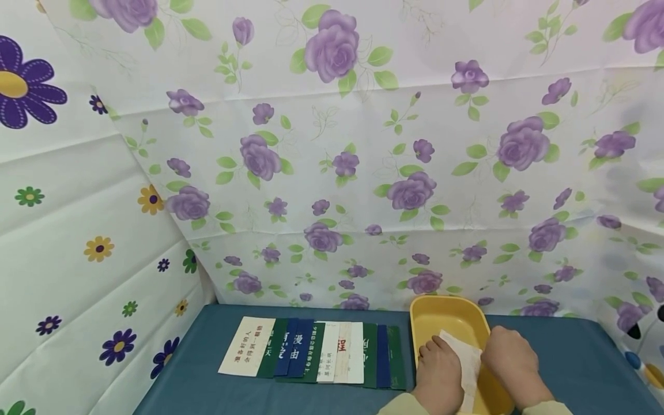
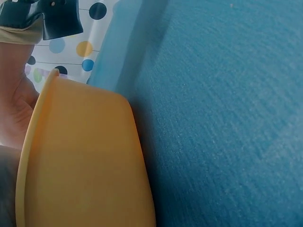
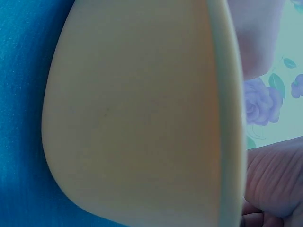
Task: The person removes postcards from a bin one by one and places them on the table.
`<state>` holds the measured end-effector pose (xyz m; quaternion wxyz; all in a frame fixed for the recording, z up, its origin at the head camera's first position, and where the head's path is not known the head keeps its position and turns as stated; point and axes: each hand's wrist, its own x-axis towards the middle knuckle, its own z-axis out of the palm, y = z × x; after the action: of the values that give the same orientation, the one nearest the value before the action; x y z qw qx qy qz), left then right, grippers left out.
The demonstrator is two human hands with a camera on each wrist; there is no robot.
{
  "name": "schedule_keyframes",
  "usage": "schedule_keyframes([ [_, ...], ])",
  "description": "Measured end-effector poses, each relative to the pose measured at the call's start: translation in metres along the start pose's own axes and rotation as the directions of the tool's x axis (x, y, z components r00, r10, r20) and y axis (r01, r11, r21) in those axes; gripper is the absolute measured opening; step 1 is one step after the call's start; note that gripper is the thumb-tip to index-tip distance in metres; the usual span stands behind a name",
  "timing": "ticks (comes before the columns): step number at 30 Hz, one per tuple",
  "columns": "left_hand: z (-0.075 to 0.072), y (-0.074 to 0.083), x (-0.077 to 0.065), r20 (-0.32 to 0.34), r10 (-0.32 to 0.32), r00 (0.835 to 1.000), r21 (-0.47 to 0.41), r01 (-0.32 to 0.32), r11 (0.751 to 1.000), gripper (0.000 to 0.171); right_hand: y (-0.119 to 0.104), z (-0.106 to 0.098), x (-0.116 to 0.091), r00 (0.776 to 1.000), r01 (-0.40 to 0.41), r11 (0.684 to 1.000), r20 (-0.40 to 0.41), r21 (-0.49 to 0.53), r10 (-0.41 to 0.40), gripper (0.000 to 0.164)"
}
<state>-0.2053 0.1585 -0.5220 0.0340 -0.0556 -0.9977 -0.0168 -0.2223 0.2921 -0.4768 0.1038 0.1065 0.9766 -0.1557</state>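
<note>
A whitish flat piece (image 1: 469, 360), like a cloth or soft packet, is held tilted over the yellow plastic basin (image 1: 446, 305). My left hand (image 1: 440, 372) grips its left side, fingers bent at the edge. At its right edge, my right hand (image 1: 510, 360) is curled and appears to pinch it; the fingertips are hidden. The basin's outer wall (image 2: 90, 156) fills much of the left wrist view, with the right forearm (image 2: 14, 94) beyond the rim. In the right wrist view the basin wall (image 3: 137, 118) hides most of the hands' work.
Left of the basin, a row of overlapping cards or booklets (image 1: 311, 351) in green, blue and white lies on the blue-covered table (image 1: 192, 374). Behind stands a white sheet with purple flowers (image 1: 332, 173); another flowered sheet (image 1: 93, 288) closes off the left side.
</note>
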Motion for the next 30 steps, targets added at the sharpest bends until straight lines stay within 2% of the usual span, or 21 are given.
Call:
schedule_keyframes([
  [3,-0.003,-0.001,0.001,0.032,0.009,0.999,-0.047,-0.007,0.999,0.024,0.001,0.0,0.001,1.0,0.006,1.0,0.014,-0.001,-0.006,0.011],
  [6,-0.007,-0.003,0.0,0.087,0.039,0.995,-0.1,-0.03,0.994,0.017,0.001,0.0,0.0,1.0,0.009,1.0,0.02,0.002,-0.009,0.011],
  [13,-0.016,-0.01,-0.004,0.158,0.085,0.984,-0.274,-0.039,0.961,0.019,0.004,0.003,-0.001,1.0,0.011,1.0,0.021,0.001,-0.011,0.013],
  [15,-0.018,-0.012,-0.004,0.151,0.104,0.983,-0.315,-0.051,0.948,0.02,0.004,0.003,-0.001,1.0,0.009,1.0,0.016,-0.002,-0.009,0.015],
  [18,-0.019,-0.018,-0.004,0.105,0.121,0.987,-0.406,-0.068,0.911,0.02,0.006,0.004,0.001,1.0,0.006,1.0,0.013,0.001,-0.006,0.015],
  [19,-0.019,-0.02,-0.004,0.081,0.121,0.989,-0.438,-0.074,0.896,0.021,0.006,0.004,0.002,1.0,0.005,1.0,0.014,0.004,-0.005,0.015],
  [21,-0.019,-0.026,-0.003,0.034,0.112,0.993,-0.523,-0.078,0.849,0.023,0.006,0.005,0.003,1.0,0.004,1.0,0.01,0.009,-0.004,0.015],
  [24,-0.023,-0.037,0.0,-0.027,0.071,0.997,-0.622,-0.073,0.779,0.016,0.005,0.006,0.005,1.0,-0.002,1.0,0.011,0.016,0.001,0.015],
  [27,-0.029,-0.053,0.004,-0.078,0.04,0.996,-0.739,-0.085,0.669,0.005,0.006,0.005,0.005,1.0,-0.005,1.0,0.005,0.017,0.005,0.018],
  [29,-0.033,-0.068,0.009,-0.135,0.019,0.991,-0.793,-0.12,0.598,0.006,0.007,0.005,0.005,1.0,-0.003,1.0,0.006,0.022,0.003,0.017],
  [30,-0.034,-0.078,0.011,-0.163,0.014,0.986,-0.823,-0.144,0.55,0.008,0.008,0.005,0.005,1.0,0.0,1.0,0.006,0.023,0.0,0.017],
])
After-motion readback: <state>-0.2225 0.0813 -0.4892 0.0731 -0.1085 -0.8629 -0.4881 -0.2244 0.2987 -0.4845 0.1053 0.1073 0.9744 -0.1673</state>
